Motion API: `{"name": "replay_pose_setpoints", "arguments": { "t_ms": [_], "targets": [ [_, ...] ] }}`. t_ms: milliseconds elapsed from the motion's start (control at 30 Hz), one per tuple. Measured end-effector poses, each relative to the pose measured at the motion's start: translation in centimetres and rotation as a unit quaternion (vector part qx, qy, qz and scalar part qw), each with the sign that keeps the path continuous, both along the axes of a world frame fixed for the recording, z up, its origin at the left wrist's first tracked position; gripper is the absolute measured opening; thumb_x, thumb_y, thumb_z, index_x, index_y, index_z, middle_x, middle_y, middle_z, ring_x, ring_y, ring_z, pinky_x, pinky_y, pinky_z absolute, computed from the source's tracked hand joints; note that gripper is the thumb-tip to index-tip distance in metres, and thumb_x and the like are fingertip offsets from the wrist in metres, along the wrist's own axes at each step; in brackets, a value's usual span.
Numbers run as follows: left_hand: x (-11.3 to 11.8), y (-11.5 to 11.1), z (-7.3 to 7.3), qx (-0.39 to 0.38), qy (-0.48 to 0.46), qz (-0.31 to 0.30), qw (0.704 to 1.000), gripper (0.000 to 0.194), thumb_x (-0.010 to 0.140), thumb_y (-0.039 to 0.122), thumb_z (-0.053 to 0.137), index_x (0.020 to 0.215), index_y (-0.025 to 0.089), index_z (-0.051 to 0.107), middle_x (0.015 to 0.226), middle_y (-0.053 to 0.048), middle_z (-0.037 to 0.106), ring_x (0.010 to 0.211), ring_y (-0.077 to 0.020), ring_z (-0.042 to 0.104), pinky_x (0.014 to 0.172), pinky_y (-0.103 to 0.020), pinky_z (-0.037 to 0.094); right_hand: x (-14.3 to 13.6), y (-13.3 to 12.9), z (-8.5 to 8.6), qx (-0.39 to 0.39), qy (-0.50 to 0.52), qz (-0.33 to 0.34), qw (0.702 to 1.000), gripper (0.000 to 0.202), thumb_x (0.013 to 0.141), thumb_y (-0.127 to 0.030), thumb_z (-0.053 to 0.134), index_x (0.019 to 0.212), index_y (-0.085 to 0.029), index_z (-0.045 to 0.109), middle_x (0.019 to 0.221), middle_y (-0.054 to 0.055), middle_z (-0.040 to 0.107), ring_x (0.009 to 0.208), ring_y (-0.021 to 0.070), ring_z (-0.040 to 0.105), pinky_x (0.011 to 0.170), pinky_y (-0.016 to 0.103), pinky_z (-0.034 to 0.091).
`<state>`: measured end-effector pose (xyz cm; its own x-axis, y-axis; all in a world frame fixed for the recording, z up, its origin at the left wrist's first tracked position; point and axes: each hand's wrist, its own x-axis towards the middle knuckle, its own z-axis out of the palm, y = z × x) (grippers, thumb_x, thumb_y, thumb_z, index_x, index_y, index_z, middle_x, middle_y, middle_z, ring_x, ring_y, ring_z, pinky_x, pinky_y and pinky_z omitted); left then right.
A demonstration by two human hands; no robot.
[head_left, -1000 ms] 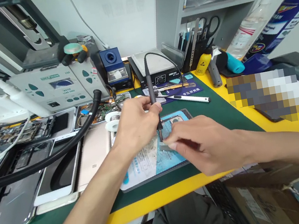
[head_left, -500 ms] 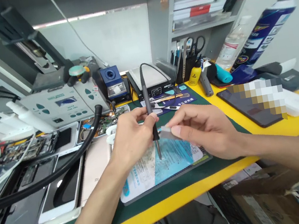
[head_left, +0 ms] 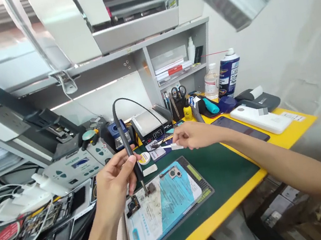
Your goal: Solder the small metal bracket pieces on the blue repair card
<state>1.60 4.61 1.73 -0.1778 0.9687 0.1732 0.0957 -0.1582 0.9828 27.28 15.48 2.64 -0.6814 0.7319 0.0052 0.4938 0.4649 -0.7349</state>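
Observation:
My left hand point(head_left: 119, 175) is wrapped round a black soldering iron point(head_left: 128, 146), its metal tip pointing down at a small dark part on the blue and white work card point(head_left: 174, 200). A black camera-like module point(head_left: 132, 205) lies at the card's left edge, and a metal piece point(head_left: 175, 172) near its top. My right hand point(head_left: 186, 136) is closed on a small whitish block point(head_left: 176, 146), above the green mat's back part. Near the iron, behind the card, are a pale flat piece point(head_left: 150, 170) and a round yellow-rimmed tin point(head_left: 145, 158).
Phones and circuit boards point(head_left: 33, 225) crowd the left, crossed by a thick black hose. A rework station point(head_left: 75, 166) and a hot plate point(head_left: 148, 122) stand behind. At the right are a dark phone point(head_left: 242, 128), a white device point(head_left: 261, 119) and a spray can point(head_left: 229, 72).
The view has tilted up and shifted. My right hand has moved away from the iron with the whitish block, toward the mat's back. The parts on the card now show.

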Motion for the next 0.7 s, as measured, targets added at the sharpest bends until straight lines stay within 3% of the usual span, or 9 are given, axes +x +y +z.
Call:
{"name": "replay_pose_setpoints", "arguments": {
  "t_ms": [200, 300, 400, 567, 633, 700],
  "targets": [
    [-0.2, 0.4, 1.5, 0.045, 0.067, -0.001, 0.997, 0.043, 0.084, 0.045, 0.074, 0.117, 0.018, 0.066, 0.103, -0.009, 0.073, 0.038, -0.001, 0.04, 0.037, -0.019, 0.029, 0.0, 0.9, -1.2, -0.036, -0.11, 0.041, 0.992, 0.022, 0.081, -0.011, 0.06, 0.103, -0.013, 0.065, 0.064, 0.0, 0.065, 0.053, 0.0159, 0.064, 0.044, 0.023, 0.047],
    [-0.3, 0.9, 3.3, 0.068, 0.127, 0.007, 0.99, 0.042, 0.084, 0.048, 0.073, 0.113, 0.018, 0.067, 0.102, -0.008, 0.073, 0.039, -0.0029, 0.042, 0.036, -0.02, 0.032, -0.1, 1.2, -1.7, -0.049, -0.173, 0.059, 0.982, 0.014, 0.091, -0.021, 0.065, 0.101, -0.013, 0.065, 0.064, -0.003, 0.063, 0.05, 0.0123, 0.06, 0.047, 0.023, 0.05],
    [-0.6, 1.5, 4.9, 0.095, 0.188, 0.024, 0.977, 0.04, 0.085, 0.05, 0.071, 0.109, 0.019, 0.067, 0.094, -0.005, 0.072, 0.044, -0.0061, 0.047, 0.04, -0.021, 0.038, 0.1, 1.3, -2.0, -0.042, -0.205, 0.062, 0.976, 0.022, 0.098, -0.034, 0.063, 0.099, -0.013, 0.066, 0.079, -0.001, 0.066, 0.059, 0.0103, 0.062, 0.056, 0.025, 0.054],
    [-1.0, 2.1, 5.6, 0.127, 0.279, 0.038, 0.951, 0.037, 0.093, 0.05, 0.059, 0.111, 0.019, 0.063, 0.08, -0.002, 0.069, 0.052, -0.0123, 0.054, 0.046, -0.023, 0.042, 0.5, 0.8, -0.9, 0.029, -0.102, 0.045, 0.993, 0.024, 0.093, -0.034, 0.066, 0.084, -0.012, 0.068, 0.066, 0.0, 0.063, 0.056, 0.0115, 0.058, 0.058, 0.026, 0.049],
    [-0.8, 2.1, 5.4, 0.138, 0.329, 0.035, 0.934, 0.033, 0.095, 0.047, 0.056, 0.11, 0.02, 0.064, 0.072, 0.0, 0.066, 0.055, -0.0147, 0.056, 0.05, -0.024, 0.043, -0.3, 0.0, 0.0, 0.053, -0.021, 0.04, 0.998, 0.027, 0.095, -0.038, 0.061, 0.096, -0.012, 0.069, 0.063, 0.0, 0.062, 0.054, 0.0125, 0.058, 0.055, 0.025, 0.047],
    [-0.4, 2.1, 5.0, 0.151, 0.381, 0.033, 0.911, 0.029, 0.095, 0.043, 0.056, 0.11, 0.021, 0.066, 0.071, 0.0, 0.067, 0.057, -0.0167, 0.057, 0.055, -0.027, 0.044, -1.7, -1.2, 1.1, 0.078, 0.058, 0.028, 0.995, 0.04, 0.098, -0.044, 0.054, 0.121, -0.012, 0.06, 0.071, 0.0, 0.065, 0.055, 0.0135, 0.06, 0.054, 0.025, 0.047]
  ]
}}
